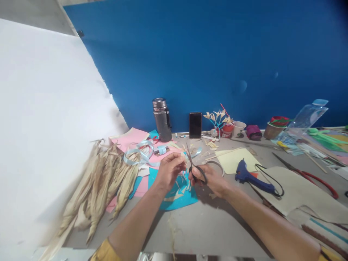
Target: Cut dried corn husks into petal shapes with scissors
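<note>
My right hand (203,176) is closed on the handles of black scissors (189,156), whose blades point up and away over the table. Just left of the blades, my left hand (172,167) pinches a small pale piece (184,156), too small to make out fully. Below both hands lies a blue sheet (174,204) strewn with thin pale scraps. Dried corn husks (100,181) are piled left of my left arm. A light blue ribbon (133,157) curls over pink paper (130,137) behind my left hand.
Along the blue wall stand a flask (162,125), a phone (195,125), husk flowers (216,117), a paper cup (239,127) and a tilted plastic bottle (307,117). At right lie a blue glue gun (252,179), yellow paper (227,163) and red-handled shears (318,179).
</note>
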Motion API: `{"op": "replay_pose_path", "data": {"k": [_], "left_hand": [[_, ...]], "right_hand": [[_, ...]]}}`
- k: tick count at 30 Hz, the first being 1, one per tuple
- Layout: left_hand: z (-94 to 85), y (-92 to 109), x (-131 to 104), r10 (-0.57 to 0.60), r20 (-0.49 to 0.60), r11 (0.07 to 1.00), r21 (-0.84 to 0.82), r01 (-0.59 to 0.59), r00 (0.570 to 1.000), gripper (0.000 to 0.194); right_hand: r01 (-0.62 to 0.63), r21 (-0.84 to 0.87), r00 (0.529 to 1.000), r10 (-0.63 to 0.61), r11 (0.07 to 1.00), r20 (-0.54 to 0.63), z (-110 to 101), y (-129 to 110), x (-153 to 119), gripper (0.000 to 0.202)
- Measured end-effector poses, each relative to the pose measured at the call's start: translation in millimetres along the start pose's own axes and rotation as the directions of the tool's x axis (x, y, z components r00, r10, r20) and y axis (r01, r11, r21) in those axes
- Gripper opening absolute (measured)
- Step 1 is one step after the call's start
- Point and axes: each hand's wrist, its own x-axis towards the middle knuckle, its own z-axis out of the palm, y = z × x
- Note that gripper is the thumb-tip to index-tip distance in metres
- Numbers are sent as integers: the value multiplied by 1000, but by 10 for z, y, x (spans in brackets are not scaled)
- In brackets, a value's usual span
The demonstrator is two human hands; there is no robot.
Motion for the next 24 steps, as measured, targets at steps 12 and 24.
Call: {"op": "replay_pose_path", "data": {"k": [12,24], "left_hand": [[-8,-73,23,-96,12,992,-81,97,995,18],[89,-389,-9,-96,51,984,157,87,994,17]], "right_hand": [[-232,-692,941,-22,683,-337,-102,-31,87,42],[-109,-760,979,-65,641,-195,-64,-75,49,14]]}}
